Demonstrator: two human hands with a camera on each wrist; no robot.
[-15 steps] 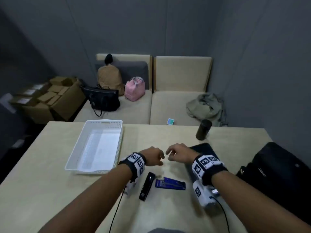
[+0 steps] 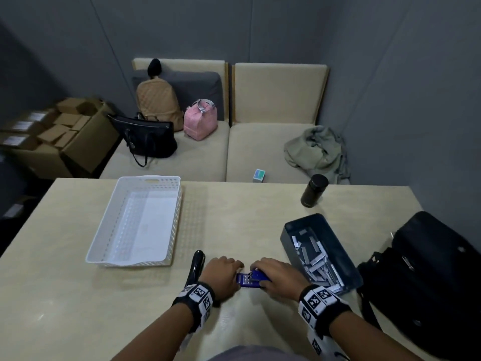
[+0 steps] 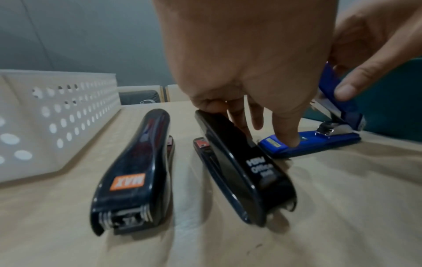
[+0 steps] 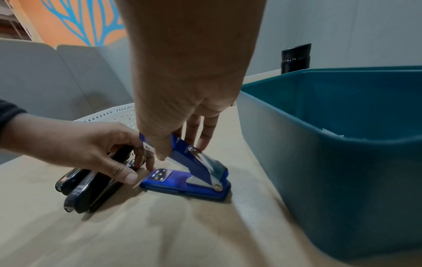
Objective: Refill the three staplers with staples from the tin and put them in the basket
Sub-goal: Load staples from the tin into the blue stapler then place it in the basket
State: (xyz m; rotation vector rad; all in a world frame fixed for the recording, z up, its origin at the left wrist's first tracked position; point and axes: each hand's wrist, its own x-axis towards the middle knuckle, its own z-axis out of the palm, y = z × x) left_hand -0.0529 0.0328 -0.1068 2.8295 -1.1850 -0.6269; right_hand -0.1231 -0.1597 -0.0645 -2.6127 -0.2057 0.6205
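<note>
A blue stapler (image 2: 247,281) lies on the table between my hands, its top arm (image 4: 194,160) tilted up off the base. My right hand (image 4: 178,150) pinches that raised arm. My left hand (image 4: 139,168) holds the front end of the blue base (image 3: 319,140), thumb on one side and fingers on the other. Two black staplers, one marked MAX (image 3: 132,166) and one marked HBW (image 3: 242,171), lie shut side by side under my left wrist. The open tin (image 2: 289,230) with several staple strips (image 2: 317,256) stands right of my right hand. The white basket (image 2: 145,178) stands at the left with no stapler in it.
A black cylinder flask (image 2: 313,190) stands at the table's far right. A black bag (image 2: 429,277) lies along the right edge beside the tin. Beyond the table is a beige sofa (image 2: 260,152) with bags and a jacket.
Both hands have come back towards me from mid-table onto the blue stapler. Its top arm, flat before, is now lifted. The tin, hidden under my right hand before, is now in plain view.
</note>
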